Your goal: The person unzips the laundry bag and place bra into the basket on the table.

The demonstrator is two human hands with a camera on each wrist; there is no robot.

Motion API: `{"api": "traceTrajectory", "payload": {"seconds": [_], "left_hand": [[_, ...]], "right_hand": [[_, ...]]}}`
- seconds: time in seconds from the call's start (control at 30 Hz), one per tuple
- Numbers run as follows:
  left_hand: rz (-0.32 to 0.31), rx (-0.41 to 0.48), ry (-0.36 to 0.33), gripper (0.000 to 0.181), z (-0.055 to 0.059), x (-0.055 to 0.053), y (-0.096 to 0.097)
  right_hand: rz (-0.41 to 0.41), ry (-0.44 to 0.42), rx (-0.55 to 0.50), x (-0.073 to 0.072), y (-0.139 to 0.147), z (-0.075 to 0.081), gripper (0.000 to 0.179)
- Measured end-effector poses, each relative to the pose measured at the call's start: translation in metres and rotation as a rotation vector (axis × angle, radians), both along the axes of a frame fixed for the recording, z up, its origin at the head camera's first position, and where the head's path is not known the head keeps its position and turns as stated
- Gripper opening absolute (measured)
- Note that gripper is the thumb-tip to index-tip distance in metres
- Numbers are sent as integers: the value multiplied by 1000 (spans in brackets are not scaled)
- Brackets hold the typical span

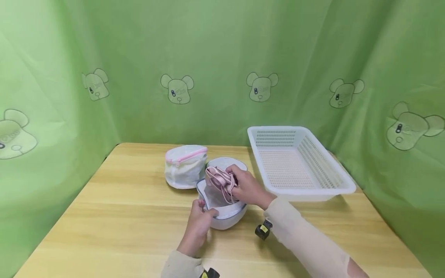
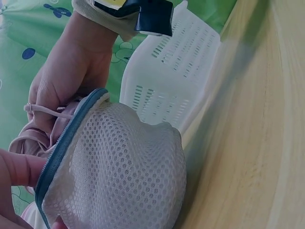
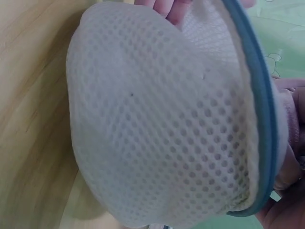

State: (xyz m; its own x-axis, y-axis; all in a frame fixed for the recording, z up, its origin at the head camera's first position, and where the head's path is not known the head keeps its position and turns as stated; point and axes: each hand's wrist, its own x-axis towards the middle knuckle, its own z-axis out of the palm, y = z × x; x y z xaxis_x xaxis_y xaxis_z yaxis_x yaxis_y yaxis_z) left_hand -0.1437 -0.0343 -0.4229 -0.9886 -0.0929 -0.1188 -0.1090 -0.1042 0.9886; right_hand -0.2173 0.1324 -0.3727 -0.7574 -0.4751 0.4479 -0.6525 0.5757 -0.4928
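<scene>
At the left, the pink-zipped bag (image 1: 185,170) stood upright, apart from your fingers. Your left hand (image 1: 199,222) pinched the near rim of the blue-edged mesh bag (image 1: 226,223), and at its mouth your right hand (image 1: 248,187) gripped the strappy pink bundle (image 1: 219,180). The step in hand looked like passing the bundle through that opening; the next move probably called for a wide mouth and gathered straps, since the loose loops could catch on the rim. To the right, the white basket (image 1: 313,191) sat near your right forearm, blocking little.
</scene>
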Motion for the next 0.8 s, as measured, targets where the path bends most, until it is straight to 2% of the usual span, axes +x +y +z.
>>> {"api": "traceTrajectory", "payload": {"seconds": [0.23,0.53,0.8], "left_hand": [[-15,-12,-25,55,-2,1,-1],[-10,6,-18,52,-2,-1,-1],[-5,3,-19,56,-1,1,0]], "right_hand": [[5,-4,2,3,2,7,39],[16,6,-16,-1,0,13,39],[29,-19,-33,-1,2,22,34]]}}
